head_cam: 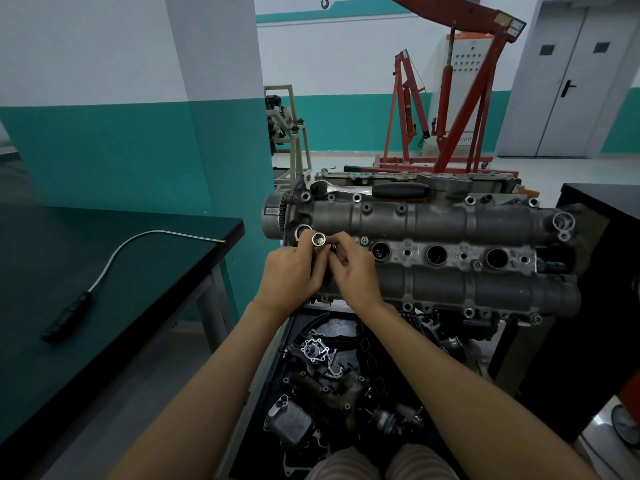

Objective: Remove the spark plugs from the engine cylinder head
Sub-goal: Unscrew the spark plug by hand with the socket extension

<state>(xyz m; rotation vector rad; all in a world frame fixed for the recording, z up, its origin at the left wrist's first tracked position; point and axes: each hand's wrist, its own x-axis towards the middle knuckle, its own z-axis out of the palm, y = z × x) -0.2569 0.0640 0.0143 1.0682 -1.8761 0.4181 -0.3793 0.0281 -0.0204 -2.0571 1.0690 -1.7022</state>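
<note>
You'll find nothing legible here: the stickers on the red engine hoist (485,81) at upper right and the markings on the grey control cabinet (464,64) behind it are too blurred to read.

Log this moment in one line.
hands: left and right hold socket | over head | ratchet idle on head

Bare forearms, sleeveless; striped trousers (381,462).
</note>
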